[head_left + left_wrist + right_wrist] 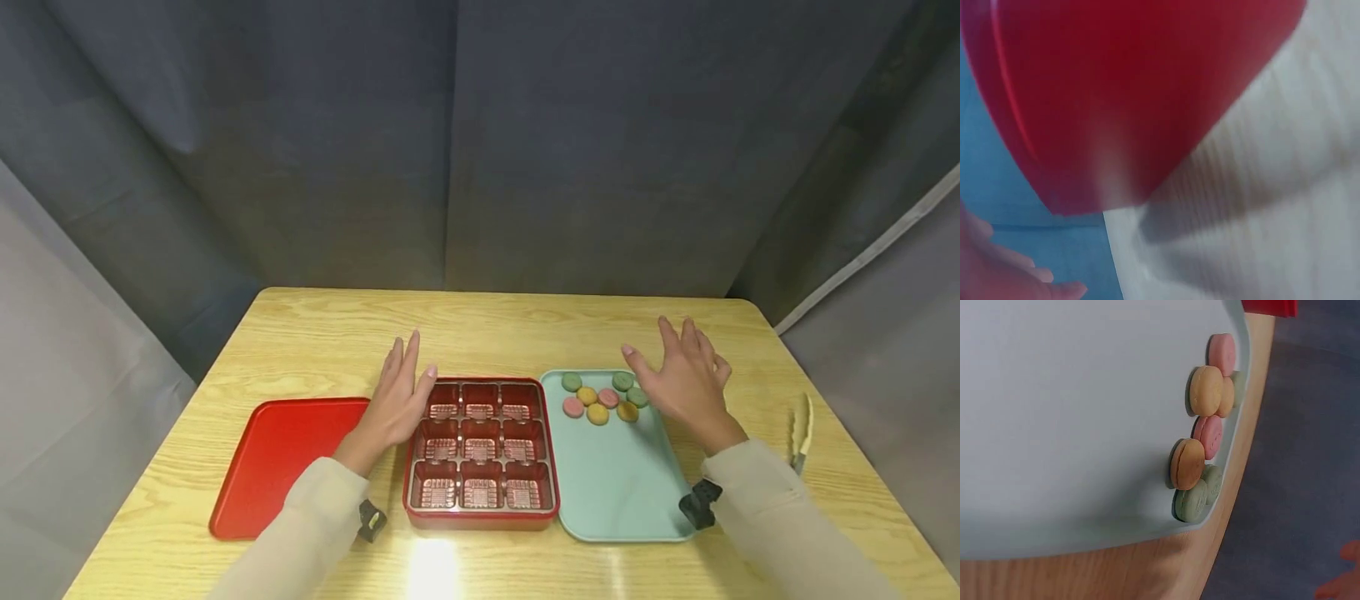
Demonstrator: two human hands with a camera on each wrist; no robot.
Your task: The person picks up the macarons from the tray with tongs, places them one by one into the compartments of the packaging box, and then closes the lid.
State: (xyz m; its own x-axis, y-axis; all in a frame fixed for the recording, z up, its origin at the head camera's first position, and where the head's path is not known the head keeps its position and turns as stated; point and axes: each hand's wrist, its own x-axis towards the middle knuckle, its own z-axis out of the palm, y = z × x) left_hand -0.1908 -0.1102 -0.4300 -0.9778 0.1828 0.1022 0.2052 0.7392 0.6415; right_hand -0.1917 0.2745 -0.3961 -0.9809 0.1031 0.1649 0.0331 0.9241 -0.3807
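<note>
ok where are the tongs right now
In the head view, the tongs lie far right on the table, beyond the green tray, beside the right sleeve.

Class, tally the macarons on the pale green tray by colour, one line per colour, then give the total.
Green macarons: 3
Yellow macarons, counting one darker, more orange one: 3
Pink macarons: 2
Total: 8
</note>
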